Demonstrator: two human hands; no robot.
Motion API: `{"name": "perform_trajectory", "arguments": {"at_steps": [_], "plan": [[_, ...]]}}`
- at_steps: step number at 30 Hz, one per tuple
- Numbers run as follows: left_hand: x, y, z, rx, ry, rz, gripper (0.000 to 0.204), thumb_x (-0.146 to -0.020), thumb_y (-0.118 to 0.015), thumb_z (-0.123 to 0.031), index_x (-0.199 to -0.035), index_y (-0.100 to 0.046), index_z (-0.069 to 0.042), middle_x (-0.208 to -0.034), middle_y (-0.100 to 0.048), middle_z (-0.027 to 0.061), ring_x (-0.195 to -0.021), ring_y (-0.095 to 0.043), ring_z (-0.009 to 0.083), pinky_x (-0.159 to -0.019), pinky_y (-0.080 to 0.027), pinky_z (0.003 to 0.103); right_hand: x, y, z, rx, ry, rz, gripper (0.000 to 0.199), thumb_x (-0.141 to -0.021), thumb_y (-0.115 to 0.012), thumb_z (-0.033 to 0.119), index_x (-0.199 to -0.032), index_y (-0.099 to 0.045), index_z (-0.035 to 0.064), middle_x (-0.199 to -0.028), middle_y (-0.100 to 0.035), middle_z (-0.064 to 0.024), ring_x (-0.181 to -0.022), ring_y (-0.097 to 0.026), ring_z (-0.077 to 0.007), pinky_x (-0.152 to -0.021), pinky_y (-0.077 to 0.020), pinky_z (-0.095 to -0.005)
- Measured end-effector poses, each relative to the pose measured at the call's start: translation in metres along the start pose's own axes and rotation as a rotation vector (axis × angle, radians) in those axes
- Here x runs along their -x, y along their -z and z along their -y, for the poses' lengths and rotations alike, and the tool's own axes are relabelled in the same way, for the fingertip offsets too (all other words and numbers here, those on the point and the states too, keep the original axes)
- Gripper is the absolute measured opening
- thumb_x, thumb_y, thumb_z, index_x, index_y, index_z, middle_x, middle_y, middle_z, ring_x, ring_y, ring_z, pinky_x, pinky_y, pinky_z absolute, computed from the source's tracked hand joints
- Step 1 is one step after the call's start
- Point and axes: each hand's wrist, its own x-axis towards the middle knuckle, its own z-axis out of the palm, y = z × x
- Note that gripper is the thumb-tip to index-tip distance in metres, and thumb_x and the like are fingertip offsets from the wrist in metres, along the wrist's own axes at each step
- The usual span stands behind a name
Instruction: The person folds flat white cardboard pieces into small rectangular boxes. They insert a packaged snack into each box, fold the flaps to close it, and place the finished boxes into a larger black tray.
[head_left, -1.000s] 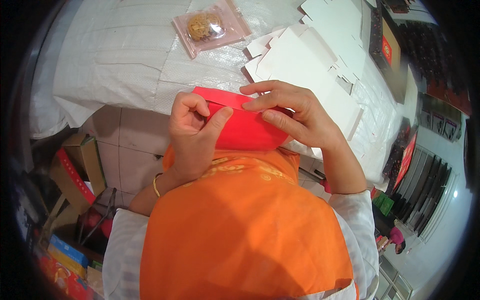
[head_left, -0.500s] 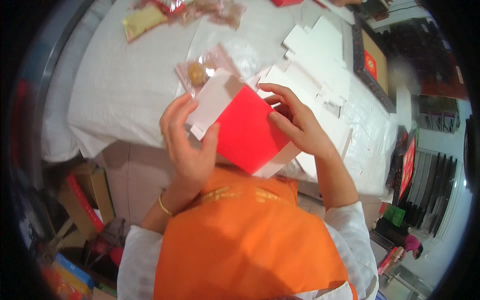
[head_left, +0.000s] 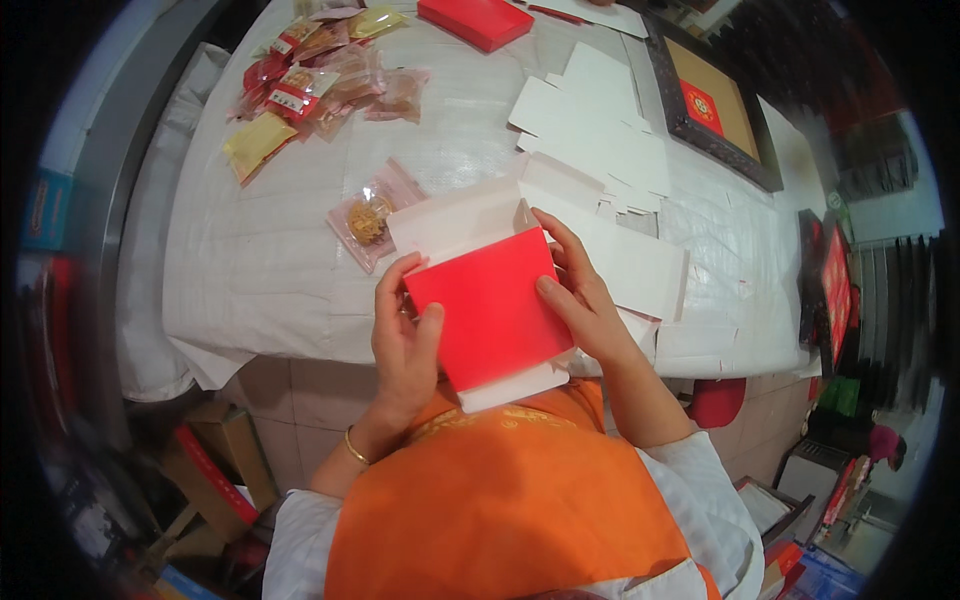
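Note:
Between my two hands is a red cardboard box (head_left: 490,310), its white end flaps standing out at the far and near ends. My left hand (head_left: 407,340) grips its left edge, thumb on the red face and fingers partly hidden behind. On the right edge, my right hand (head_left: 580,290) holds it the same way, thumb on top and fingers round the far corner. Just beyond the box lies a clear pink-edged packet (head_left: 372,215) with a round golden pastry inside. White unfolded box blanks (head_left: 630,255) are spread to the right of the box.
Several wrapped packets (head_left: 340,75) lie piled at the far left of the white-covered table (head_left: 260,290). At the far edge is a red box (head_left: 475,22). A dark-framed tray (head_left: 715,100) with a red label lies far right. Cardboard boxes (head_left: 225,450) stand on the floor at left.
The red box has turned so its near edge lies more level, and my left hand has closed onto its left side. My view has shifted, showing more of the far table.

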Motion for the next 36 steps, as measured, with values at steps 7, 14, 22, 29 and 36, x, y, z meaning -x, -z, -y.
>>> {"name": "perform_trajectory", "arguments": {"at_steps": [7,14,22,29,36], "plan": [[0.006,-0.014,-0.009,-0.094,-0.028,0.041,0.042,-0.097,-0.051,-0.005,-0.137,-0.04,0.001,-0.126,-0.049,0.0129,-0.111,-0.051,0.0165,-0.097,-0.044,0.031,0.01,0.013,0.0,-0.03,0.033,-0.068,0.051,-0.098,-0.048,0.014,-0.148,-0.036,0.0139,-0.117,-0.054,-0.0095,-0.099,-0.06,-0.0154,-0.091,-0.0471,-0.0304],[0.0,-0.031,-0.013,-0.282,-0.184,0.06,0.037,-0.097,-0.046,-0.006,-0.133,-0.044,0.003,-0.123,-0.051,0.0111,-0.108,-0.052,0.0157,-0.094,-0.045,0.03,0.011,0.029,-0.012,-0.191,0.135,-0.073,0.052,-0.098,-0.05,0.017,-0.147,-0.037,0.012,-0.117,-0.054,-0.008,-0.105,-0.056,-0.0155,-0.095,-0.0453,-0.0309],[-0.001,-0.04,-0.005,-0.24,-0.141,0.127,0.037,-0.097,-0.042,-0.013,-0.13,-0.046,0.005,-0.122,-0.053,0.0128,-0.107,-0.053,0.0193,-0.096,-0.044,0.033,0.017,0.054,-0.021,-0.283,0.271,-0.036,0.045,-0.1,-0.048,0.031,-0.138,-0.048,0.0091,-0.12,-0.056,-0.0055,-0.106,-0.055,-0.0142,-0.09,-0.0471,-0.0299],[0.009,-0.056,-0.012,-0.302,-0.163,0.117,0.043,-0.096,-0.04,-0.022,-0.13,-0.049,0.004,-0.128,-0.053,0.0142,-0.115,-0.051,0.0217,-0.102,-0.04,0.037,-0.005,0.107,-0.018,-0.192,0.24,0.129,0.058,-0.102,-0.037,0.054,-0.123,-0.063,0.0068,-0.118,-0.064,-0.002,-0.104,-0.057,-0.0131,-0.084,-0.0488,-0.0305],[0.002,-0.052,-0.005,-0.446,-0.249,0.098,0.044,-0.097,-0.04,-0.023,-0.129,-0.05,0.005,-0.127,-0.054,0.0142,-0.115,-0.052,0.022,-0.101,-0.04,0.036,0.03,0.057,-0.031,-0.309,0.291,-0.3,0.055,-0.104,-0.039,0.051,-0.122,-0.061,0.0041,-0.118,-0.061,-0.0055,-0.108,-0.054,-0.0144,-0.092,-0.0456,-0.03]]}}
